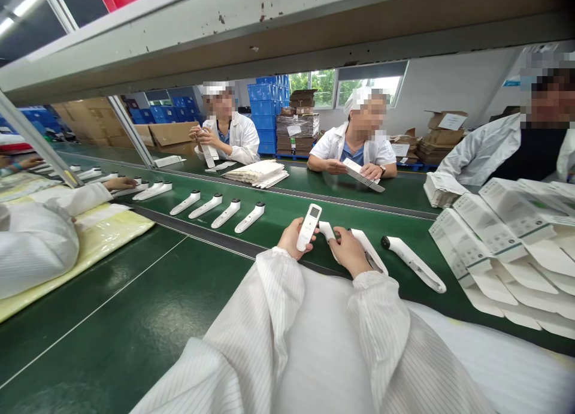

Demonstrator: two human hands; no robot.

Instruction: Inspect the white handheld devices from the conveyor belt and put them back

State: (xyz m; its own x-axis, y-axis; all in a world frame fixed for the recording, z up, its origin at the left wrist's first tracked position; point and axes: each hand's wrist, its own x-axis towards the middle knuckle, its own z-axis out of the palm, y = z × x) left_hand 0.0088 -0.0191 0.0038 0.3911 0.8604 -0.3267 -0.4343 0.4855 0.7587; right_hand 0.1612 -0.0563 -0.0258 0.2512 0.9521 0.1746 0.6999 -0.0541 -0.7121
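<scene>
My left hand (291, 237) is wrapped round a white infrared thermometer (307, 229), its small dark display turned up toward me. Close by on the right, my right hand (350, 252) has its fingers closed over a second white thermometer (326, 229), which they partly cover. Just past that hand lies another thermometer (369, 249), partly hidden by my fingers and cuff. Farther right, one more thermometer (415, 264) rests on the green belt with its black round end toward the back left.
Several thermometers (227, 214) lie in a row leftward along the belt (278, 213). Unfolded white boxes (498, 240) are piled at right. Co-workers across the belt hold boxes; a co-worker's sleeve (36, 240) is at left. A shelf beam (251, 36) crosses overhead.
</scene>
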